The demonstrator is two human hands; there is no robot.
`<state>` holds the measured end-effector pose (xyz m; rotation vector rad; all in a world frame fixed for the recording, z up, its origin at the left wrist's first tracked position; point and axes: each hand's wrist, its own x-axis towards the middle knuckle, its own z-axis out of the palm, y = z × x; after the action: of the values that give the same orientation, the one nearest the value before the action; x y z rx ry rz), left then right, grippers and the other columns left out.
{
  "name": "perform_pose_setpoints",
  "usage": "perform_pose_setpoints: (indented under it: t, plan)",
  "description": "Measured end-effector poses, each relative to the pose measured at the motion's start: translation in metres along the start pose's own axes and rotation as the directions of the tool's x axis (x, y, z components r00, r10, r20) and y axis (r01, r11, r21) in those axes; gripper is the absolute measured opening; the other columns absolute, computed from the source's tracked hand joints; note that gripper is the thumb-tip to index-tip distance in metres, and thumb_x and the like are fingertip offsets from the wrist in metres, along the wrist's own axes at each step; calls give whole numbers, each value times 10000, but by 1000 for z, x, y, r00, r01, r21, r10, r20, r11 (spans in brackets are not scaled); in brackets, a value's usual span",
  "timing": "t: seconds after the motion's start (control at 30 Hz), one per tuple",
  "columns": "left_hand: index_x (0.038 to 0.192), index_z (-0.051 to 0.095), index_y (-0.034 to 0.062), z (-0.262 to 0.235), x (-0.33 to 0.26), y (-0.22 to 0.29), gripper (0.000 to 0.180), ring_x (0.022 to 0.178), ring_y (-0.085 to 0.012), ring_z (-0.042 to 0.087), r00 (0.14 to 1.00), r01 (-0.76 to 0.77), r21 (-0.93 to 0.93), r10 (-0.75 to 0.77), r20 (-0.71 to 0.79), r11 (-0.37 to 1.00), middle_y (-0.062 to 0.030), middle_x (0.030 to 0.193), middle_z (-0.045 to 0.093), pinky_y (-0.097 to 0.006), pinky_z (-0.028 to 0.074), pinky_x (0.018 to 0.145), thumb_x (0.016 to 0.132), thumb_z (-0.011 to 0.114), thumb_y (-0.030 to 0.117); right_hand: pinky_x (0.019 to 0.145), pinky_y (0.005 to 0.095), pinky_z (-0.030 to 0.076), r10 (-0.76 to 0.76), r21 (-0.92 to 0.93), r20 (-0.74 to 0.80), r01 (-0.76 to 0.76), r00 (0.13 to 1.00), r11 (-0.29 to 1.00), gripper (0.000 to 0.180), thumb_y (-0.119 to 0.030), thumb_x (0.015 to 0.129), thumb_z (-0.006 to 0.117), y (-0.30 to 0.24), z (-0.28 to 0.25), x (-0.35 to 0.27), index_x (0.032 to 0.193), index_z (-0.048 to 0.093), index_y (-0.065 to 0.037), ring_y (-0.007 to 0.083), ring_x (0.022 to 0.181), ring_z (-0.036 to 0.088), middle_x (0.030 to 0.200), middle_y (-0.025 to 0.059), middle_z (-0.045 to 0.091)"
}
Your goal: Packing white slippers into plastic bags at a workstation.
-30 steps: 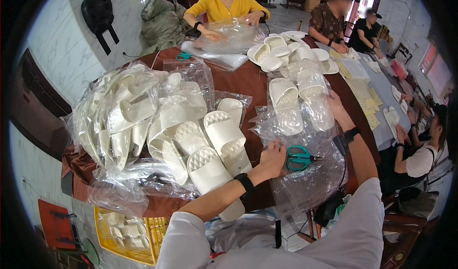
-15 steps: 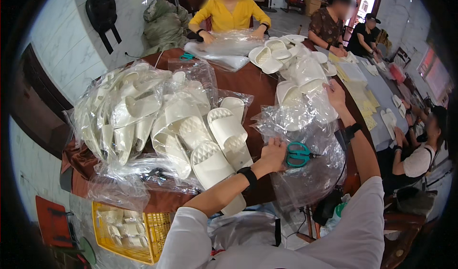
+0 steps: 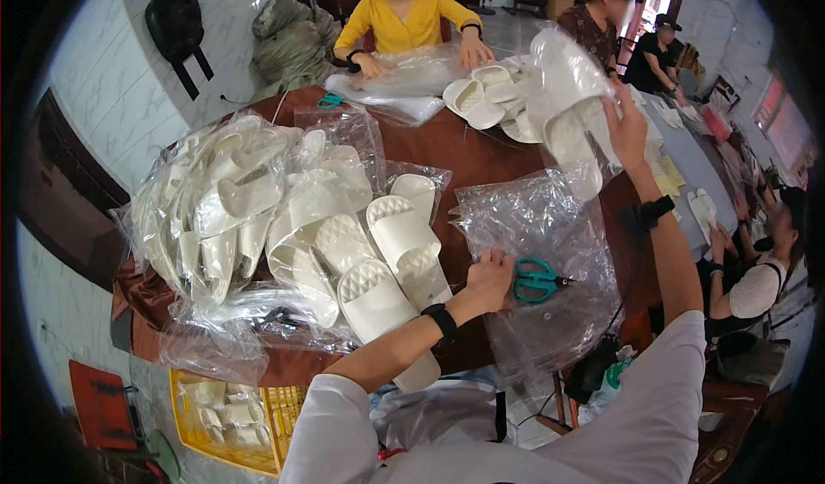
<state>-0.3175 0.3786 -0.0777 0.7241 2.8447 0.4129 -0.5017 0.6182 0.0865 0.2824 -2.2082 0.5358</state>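
The right hand (image 3: 627,132) grasps a bagged pair of white slippers (image 3: 571,132), lifted at the upper right of the frame, just beside a pile of loose slippers (image 3: 485,97). The left hand (image 3: 490,282), fingers curled, rests right of centre on clear plastic bags (image 3: 537,218), just beside teal scissors (image 3: 537,279); whether it pinches plastic I cannot tell. These bags reach the near edge of the surface (image 3: 468,153). Between them and the bagged slipper heap (image 3: 228,192) at left, a strip of brown cloth gives open room, widening toward upper centre. Under the left forearm, one white slipper (image 3: 378,299) reaches the near edge. A yellow crate (image 3: 279,415) stands lower left, below that edge.
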Motion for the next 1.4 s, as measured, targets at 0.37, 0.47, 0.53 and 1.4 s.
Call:
perform_pose_setpoints:
  t: [0.37,0.47,0.53,1.4]
  plan:
    - [1156,465,-41,1,6,-7,740,1205,-372,357,996,26,-119,-16,86,993,-187,1290,389,-459,431,912,661,752,428,740,239,438,-114,544,-427,355,897,760,174,-130,900,582,-103,-62,46,1006,544,2,102,841,542,907,67,598]
    - [1173,450,-45,-1,1,-6,743,1199,-374,368,997,41,-93,-35,63,995,-198,1292,391,-444,421,927,669,749,413,764,220,428,-43,748,-280,246,959,616,153,-121,907,571,-135,-67,36,1010,542,-12,83,864,535,923,36,598]
    - [1186,429,-58,-2,-7,-8,722,1210,-367,379,999,51,-189,-53,-1,981,-229,1301,384,-452,410,936,704,727,391,780,207,420,-1,826,-135,113,991,553,139,-118,913,564,-159,-67,23,1011,538,-23,66,882,527,937,11,596]
    - [1187,475,19,-117,-168,-85,587,1079,-368,439,608,150,-126,-192,-771,981,-200,1163,452,-427,390,891,697,744,199,880,412,514,99,370,926,-821,365,-436,178,-83,925,446,-184,69,-141,1026,506,51,270,918,585,983,162,576]
